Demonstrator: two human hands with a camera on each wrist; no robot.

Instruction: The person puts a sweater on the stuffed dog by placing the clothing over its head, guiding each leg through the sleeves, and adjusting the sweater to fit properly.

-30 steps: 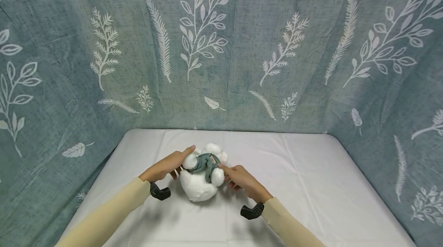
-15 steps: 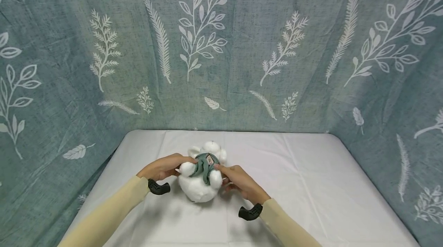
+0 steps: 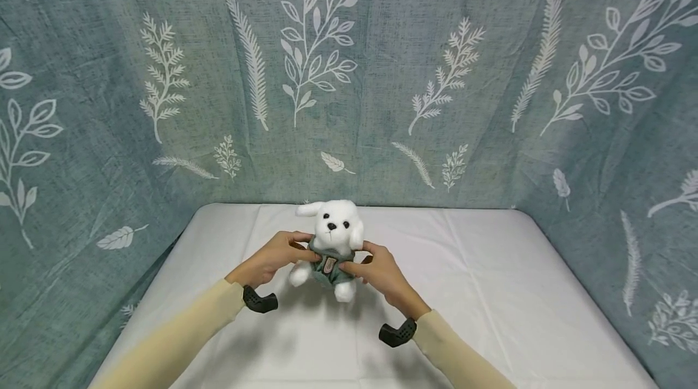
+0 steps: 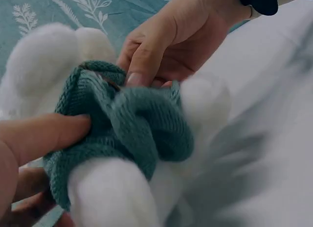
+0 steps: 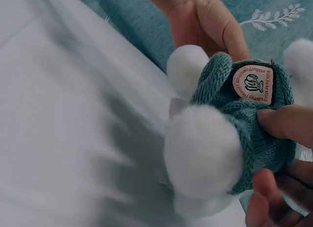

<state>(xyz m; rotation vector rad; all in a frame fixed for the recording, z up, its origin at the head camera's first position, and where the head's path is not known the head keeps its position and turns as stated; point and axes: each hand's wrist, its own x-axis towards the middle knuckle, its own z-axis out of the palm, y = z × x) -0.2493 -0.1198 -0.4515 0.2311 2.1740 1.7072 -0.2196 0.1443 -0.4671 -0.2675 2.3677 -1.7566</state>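
Observation:
A white plush dog (image 3: 334,225) in a green knitted sweater (image 3: 326,271) is upright between both hands in the head view, its face toward the camera. My left hand (image 3: 276,257) grips its body from the left, thumb on the front of the sweater. From the other side my right hand (image 3: 382,268) grips it, thumb near the sweater's patch (image 5: 253,82). Fingers of each hand go behind the dog, partly hidden. The left wrist view shows the knit (image 4: 142,119) bunched between the two thumbs. White paws (image 5: 203,151) stick out below the sweater.
A white-covered table (image 3: 463,316) lies under the hands. Green-blue cloth with white leaf prints (image 3: 382,74) hangs behind it and along both sides. A black wrist device (image 3: 398,332) sits on each wrist, below cream sleeves (image 3: 180,328).
The plush dog has turned from lying with its head away to upright, its face now showing. Both hands have shifted their hold onto the sides of the sweater.

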